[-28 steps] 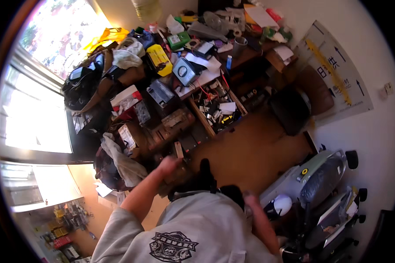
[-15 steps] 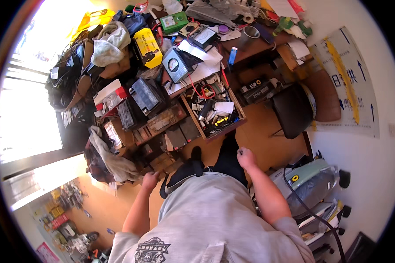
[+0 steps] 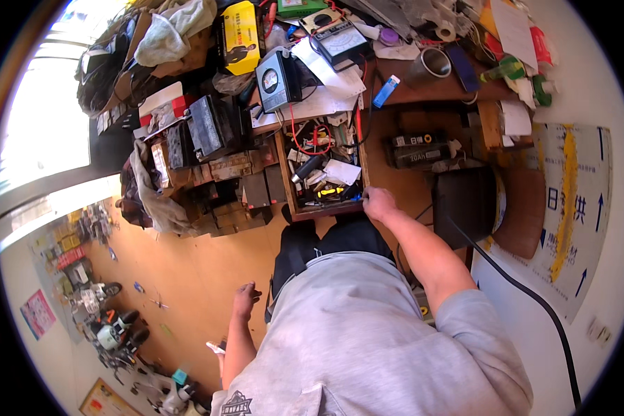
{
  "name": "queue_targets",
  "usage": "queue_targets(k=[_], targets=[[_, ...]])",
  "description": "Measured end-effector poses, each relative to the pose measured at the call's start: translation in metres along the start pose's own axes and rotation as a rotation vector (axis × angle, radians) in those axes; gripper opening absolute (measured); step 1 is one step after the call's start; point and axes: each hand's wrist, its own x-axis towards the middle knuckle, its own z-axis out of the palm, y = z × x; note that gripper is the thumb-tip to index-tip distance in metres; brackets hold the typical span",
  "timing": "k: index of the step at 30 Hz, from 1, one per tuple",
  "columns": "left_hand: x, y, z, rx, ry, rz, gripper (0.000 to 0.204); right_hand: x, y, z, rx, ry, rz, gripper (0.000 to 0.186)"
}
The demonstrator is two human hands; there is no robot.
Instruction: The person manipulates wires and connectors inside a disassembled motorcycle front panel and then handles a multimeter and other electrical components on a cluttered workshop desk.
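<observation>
An open wooden drawer [image 3: 366, 163], full of small tools and parts, juts out from the desk in front of me. My right hand [image 3: 379, 204] is at its front right corner, fingers curled on the edge. Inside lie a black cylindrical tool [image 3: 308, 168], a white card [image 3: 342, 171], a yellow-handled tool [image 3: 330, 193] and red wire [image 3: 312, 151]. Down at my left side hangs my left hand [image 3: 244, 301], empty, its fingers loosely apart. Above the drawer, a grey-blue meter box [image 3: 278, 80] and an analog multimeter [image 3: 341, 43] rest on papers.
Dark batteries [image 3: 211, 125] and a yellow box [image 3: 240, 38] crowd the left. A metal cup [image 3: 431, 64] and a blue-and-white small box [image 3: 386, 91] sit on the desk at right. A dark chair [image 3: 464, 204] stands right of the drawer; a black cable [image 3: 527, 288] hangs nearby.
I have moved closer to the desk and turned a little. My right hand has come up to the drawer's front corner. The left hand has dropped back beside me, its fingers loosened.
</observation>
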Motion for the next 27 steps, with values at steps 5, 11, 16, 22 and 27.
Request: queue_targets(k=[5,11,16,22,27], targets=[[-0.025,0.004,0.055,0.008,-0.035,0.106,0.041,0.022,0.006,0.004,-0.053,-0.062,-0.047,0.025],[-0.026,-0.015,0.065,-0.032,0.04,0.177,0.041,0.006,0.001,-0.005,-0.1,-0.152,-0.092,0.03],[-0.003,-0.071,0.056,-0.162,0.021,0.089,0.038,-0.011,0.008,-0.014,0.005,-0.004,-0.031,0.031],[0.029,-0.161,0.035,-0.199,0.033,-0.173,0.028,-0.033,0.004,-0.078,0.348,0.327,-0.041,0.026],[0.063,-0.22,0.036,-0.308,0.005,-0.081,0.034,-0.01,-0.026,-0.221,0.366,0.769,-0.42,0.013]])
